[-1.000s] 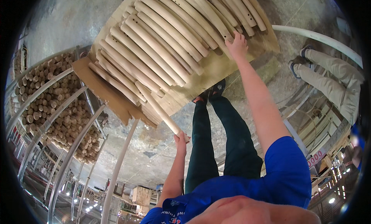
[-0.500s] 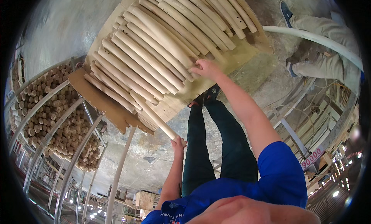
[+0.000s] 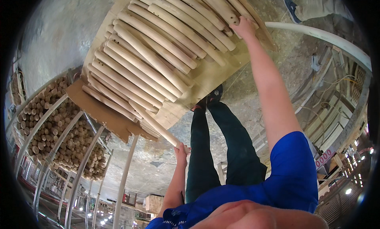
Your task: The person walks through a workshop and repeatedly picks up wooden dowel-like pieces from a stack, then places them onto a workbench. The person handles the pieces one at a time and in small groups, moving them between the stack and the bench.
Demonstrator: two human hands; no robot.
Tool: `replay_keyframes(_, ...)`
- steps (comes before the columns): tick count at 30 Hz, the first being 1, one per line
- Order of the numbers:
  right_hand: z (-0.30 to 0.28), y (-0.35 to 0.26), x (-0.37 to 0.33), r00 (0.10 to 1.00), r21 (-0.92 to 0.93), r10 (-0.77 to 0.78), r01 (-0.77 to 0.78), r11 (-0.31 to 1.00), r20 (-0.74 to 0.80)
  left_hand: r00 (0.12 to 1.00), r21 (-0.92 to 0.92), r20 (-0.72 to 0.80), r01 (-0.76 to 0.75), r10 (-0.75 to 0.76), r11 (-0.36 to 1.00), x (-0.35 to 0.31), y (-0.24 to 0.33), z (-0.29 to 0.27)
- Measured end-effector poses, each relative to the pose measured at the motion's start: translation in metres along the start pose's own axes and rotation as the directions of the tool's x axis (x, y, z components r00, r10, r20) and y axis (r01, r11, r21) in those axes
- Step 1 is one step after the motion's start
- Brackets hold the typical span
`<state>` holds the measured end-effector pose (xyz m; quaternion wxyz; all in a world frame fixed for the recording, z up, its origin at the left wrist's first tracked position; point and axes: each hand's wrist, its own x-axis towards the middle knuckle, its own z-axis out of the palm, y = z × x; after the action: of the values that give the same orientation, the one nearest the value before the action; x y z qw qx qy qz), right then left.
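My left hand (image 3: 181, 151) is closed around the near end of a pale wooden pole (image 3: 154, 123). That pole's far end rests among the others at the left of the stack. Toward the upper right my right hand (image 3: 243, 28) has its fingers curled on the near end of another wooden pole (image 3: 217, 6) with small dark holes. Several similar smooth poles (image 3: 158, 35) lie side by side in a slanting layer on a flat cardboard sheet (image 3: 170, 112). The right fingertips are partly hidden by the hand.
A metal rack (image 3: 77, 165) at the left holds many round wood pieces (image 3: 51, 126), ends showing. Torn cardboard (image 3: 107, 118) hangs beside it. A pale curved rail (image 3: 316, 30) runs at the right. Another person's shoe (image 3: 291, 8) and trouser leg show behind it.
My right hand has moved up and right, from the middle poles to one near the right edge. A middle pole has shifted askew. My left hand stays on its pole.
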<state>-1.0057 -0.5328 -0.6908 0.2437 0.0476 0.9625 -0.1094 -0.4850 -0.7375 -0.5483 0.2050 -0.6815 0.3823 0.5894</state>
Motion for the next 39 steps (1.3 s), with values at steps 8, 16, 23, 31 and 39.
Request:
replay_keyframes(8, 0.028, -0.016, -0.047, 0.967, 0.359, -0.246, 0.253, 0.898, -0.067, 1.0, -0.05, 0.025, 0.005, -0.004, 0.999, -0.003, 0.008, 0.016)
replay_keyframes(16, 0.074, 0.01, -0.107, 0.958, 0.468, -0.24, 0.287, 0.836, -0.158, 0.998, -0.09, 0.053, 0.032, -0.027, 0.995, -0.008, 0.018, 0.029)
replay_keyframes(23, 0.035, 0.051, -0.006, 0.985, 0.378, 0.12, -0.064, 0.924, -0.127, 0.999, -0.074, 0.028, 0.03, -0.028, 0.997, -0.005, 0.015, 0.026)
replay_keyframes(31, 0.037, 0.055, -0.008, 0.994, 0.388, -0.016, -0.026, 0.921, 0.105, 1.0, -0.047, -0.004, 0.023, -0.023, 0.999, -0.007, 0.016, 0.029)
replay_keyframes(39, 0.006, 0.03, -0.063, 0.813, 0.783, -0.15, -0.583, -0.216, 0.563, 1.0, -0.067, 0.002, 0.025, -0.025, 0.997, -0.011, 0.014, 0.028)
